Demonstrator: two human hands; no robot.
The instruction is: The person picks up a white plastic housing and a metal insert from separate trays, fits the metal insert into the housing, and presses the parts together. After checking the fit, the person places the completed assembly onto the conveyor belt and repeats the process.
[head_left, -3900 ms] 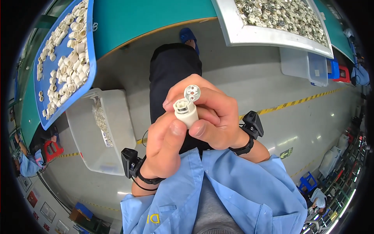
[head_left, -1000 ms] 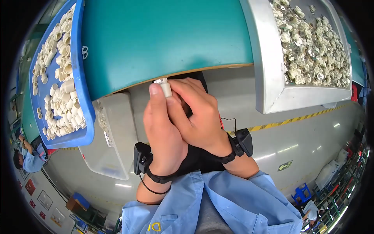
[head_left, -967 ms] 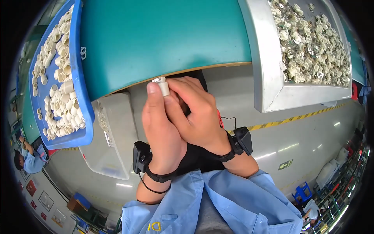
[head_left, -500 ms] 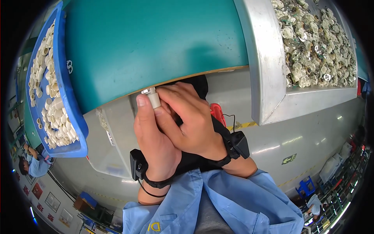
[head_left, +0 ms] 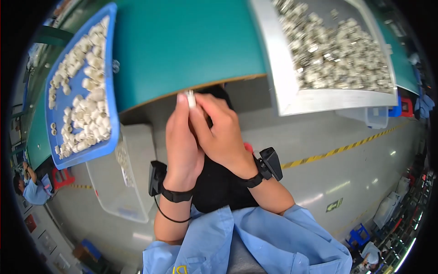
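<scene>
Just off the front edge of the green table (head_left: pixel 187 41), my two hands meet around a small white cylindrical plastic part (head_left: pixel 191 99). My left hand (head_left: pixel 180 146) pinches it from the left with thumb and fingers. From the right, the thumb and forefinger of my right hand (head_left: pixel 221 134) close on the same part. A small shiny bit shows at its top, but motion blur hides the detail. Most of my curled fingers are hidden behind the thumbs. Each wrist wears a black strap with a dark box on it.
To the left, a blue tray (head_left: pixel 114 105) holds many white plastic caps. A metal-rimmed tray (head_left: pixel 337 100) full of small white-and-metal pieces stands at the right. Small clear rings (head_left: pixel 116 66) lie beside the blue tray. Below the table sits a translucent bin (head_left: pixel 141 201). Co-workers appear far off.
The view has shifted, so both trays sit differently in it. My hands appear slightly farther forward, still together on the white part, which now stands more upright and shows less.
</scene>
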